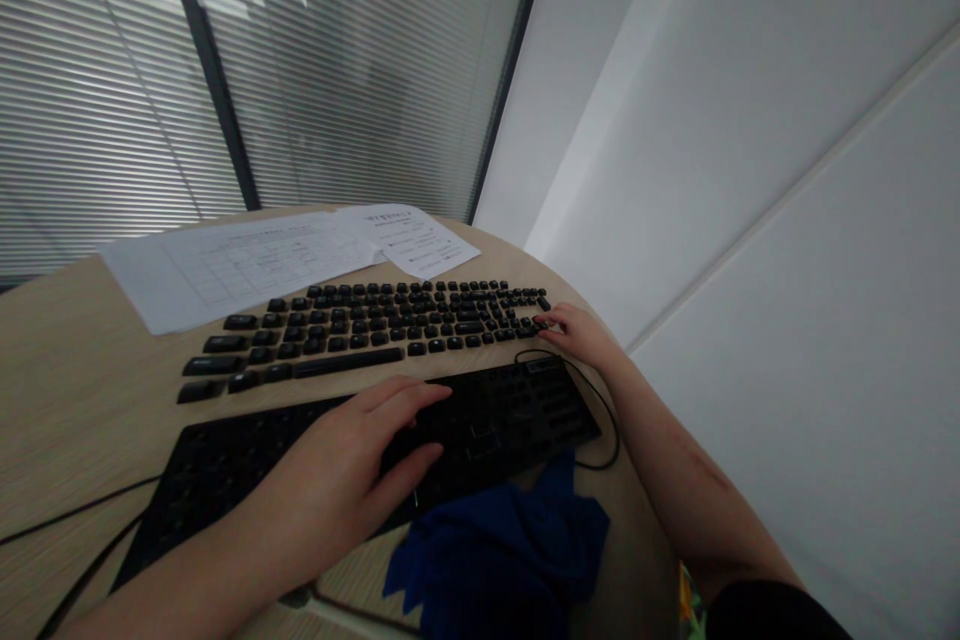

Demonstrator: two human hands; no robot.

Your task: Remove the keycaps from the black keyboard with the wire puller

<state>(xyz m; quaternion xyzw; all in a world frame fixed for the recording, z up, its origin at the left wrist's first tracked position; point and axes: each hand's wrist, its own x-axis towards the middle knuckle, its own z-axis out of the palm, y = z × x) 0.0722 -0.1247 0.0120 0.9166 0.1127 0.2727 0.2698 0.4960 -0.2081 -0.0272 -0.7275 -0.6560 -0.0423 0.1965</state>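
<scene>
A black keyboard base (517, 410) without keycaps lies across the table. My left hand (360, 450) rests over its middle, thumb and fingers apart, holding nothing. Beyond the base, loose black keycaps (360, 325) are laid out in rows like a keyboard, with the long space bar (349, 362) nearest. At the right end of these rows is my right hand (574, 332), its thumb and fingertips closed around a small black keycap (539, 322). The fingers partly cover that keycap.
Printed sheets (247, 265) lie behind the keycaps. A crumpled blue cloth (502, 545) sits at the near edge, with a thin tool handle (360, 617) beside it. A black cable (616, 440) loops at the right. The round wooden table (67, 360) stands by a white wall.
</scene>
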